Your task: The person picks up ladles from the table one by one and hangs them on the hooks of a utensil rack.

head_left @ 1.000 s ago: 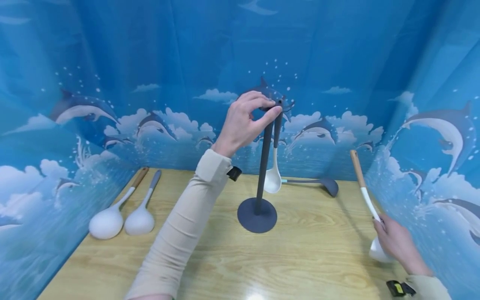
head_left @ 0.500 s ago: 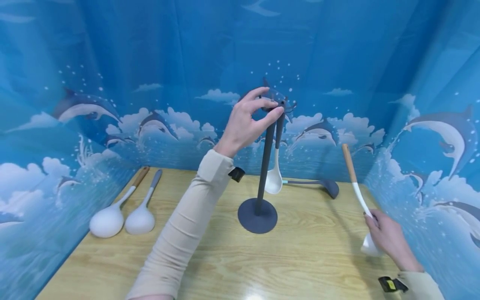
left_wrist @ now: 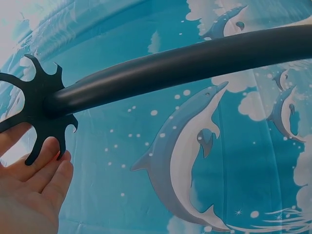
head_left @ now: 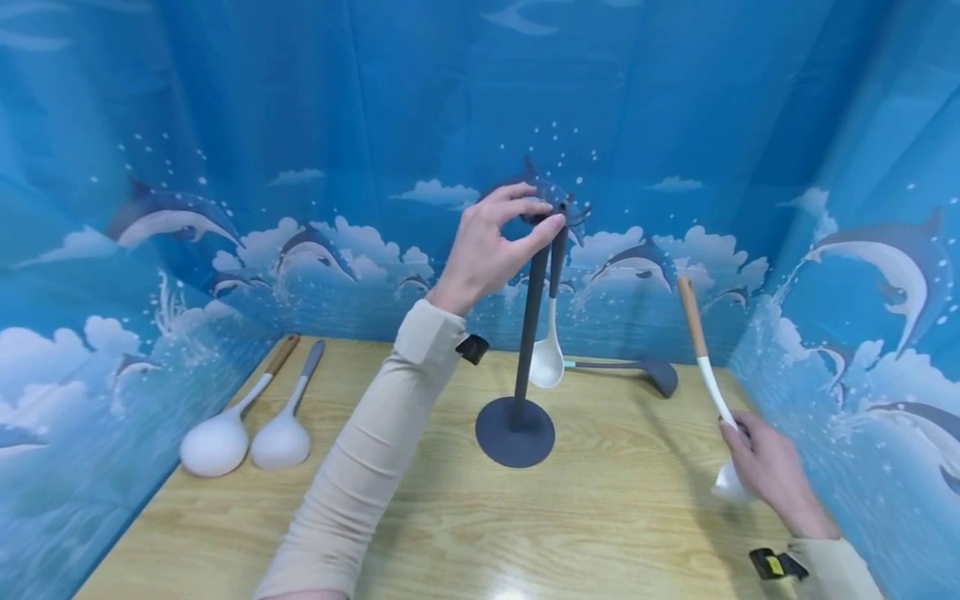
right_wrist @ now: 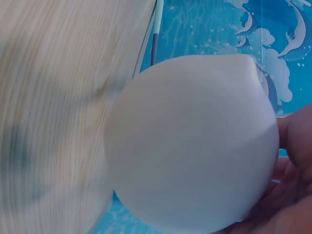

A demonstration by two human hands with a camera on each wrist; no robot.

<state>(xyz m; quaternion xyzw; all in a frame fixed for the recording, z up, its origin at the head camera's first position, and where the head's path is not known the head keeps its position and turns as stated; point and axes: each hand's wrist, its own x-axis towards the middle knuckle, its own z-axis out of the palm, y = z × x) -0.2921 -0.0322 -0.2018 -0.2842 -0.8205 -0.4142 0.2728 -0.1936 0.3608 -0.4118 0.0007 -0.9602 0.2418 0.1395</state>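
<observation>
My left hand (head_left: 491,242) pinches the hook ring at the top of a dark utensil stand (head_left: 527,342), thumb close by the handle end of a hanging spoon. That white spoon (head_left: 547,362) has a dark handle and hangs behind the pole. In the left wrist view, fingertips lie against the curved hooks (left_wrist: 44,97). Over the table's right side my right hand (head_left: 772,467) grips a white ladle (head_left: 716,392) by its neck, wooden handle tilted up and away. Its rounded bowl (right_wrist: 190,141) fills much of the right wrist view; in the head view the hand partly hides it.
At the left of the wooden table (head_left: 615,500) lie a white ladle with a wooden handle (head_left: 213,446) and a white utensil with a grey handle (head_left: 281,440). A dark ladle (head_left: 658,377) lies along the back edge. Dolphin-print curtains (head_left: 300,125) enclose the table.
My right hand has moved left and slightly away from me with the ladle. My left index finger rose briefly and came down again; that hand has otherwise stayed at the stand's top.
</observation>
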